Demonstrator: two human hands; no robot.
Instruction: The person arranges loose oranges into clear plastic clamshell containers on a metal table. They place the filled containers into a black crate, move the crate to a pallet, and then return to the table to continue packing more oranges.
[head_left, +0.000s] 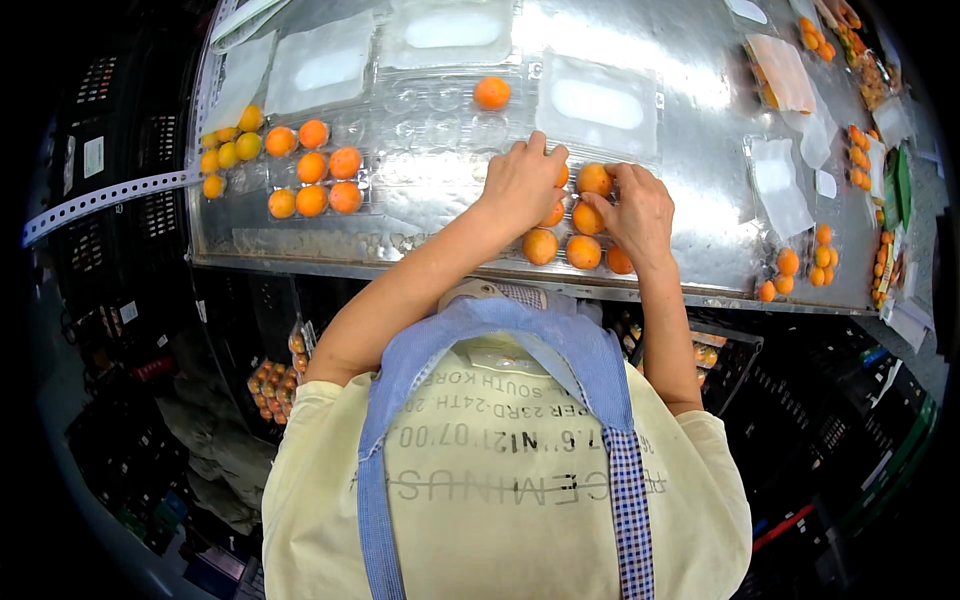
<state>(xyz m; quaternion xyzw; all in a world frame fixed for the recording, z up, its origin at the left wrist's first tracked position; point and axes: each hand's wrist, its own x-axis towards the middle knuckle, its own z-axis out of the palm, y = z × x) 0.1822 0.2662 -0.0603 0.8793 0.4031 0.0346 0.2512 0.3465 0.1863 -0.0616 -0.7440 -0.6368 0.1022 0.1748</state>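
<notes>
Several round orange fruits sit in rows in front of me at the table's near edge, apparently in a clear plastic pack whose base they mostly hide. My left hand (526, 178) reaches in from the left, its thumb and fingers around a partly covered fruit (562, 177). From the right, my right hand (639, 211) has thumb and fingertips on an upper orange fruit (593, 180). Just below its thumb lies another fruit (588, 218). In the near row are a left fruit (540, 246), a middle fruit (583, 252) and a right fruit (619, 259). A translucent lid (600, 105) with a pale oval extends beyond the hands.
The metal table (697, 180) also holds an open clear tray (427, 127) with a single fruit (492, 93). To its left are a partly filled pack (312, 169) and yellower fruits (228, 154). More packs (784, 274) lie right. Black crates (795, 390) stand below the edge.
</notes>
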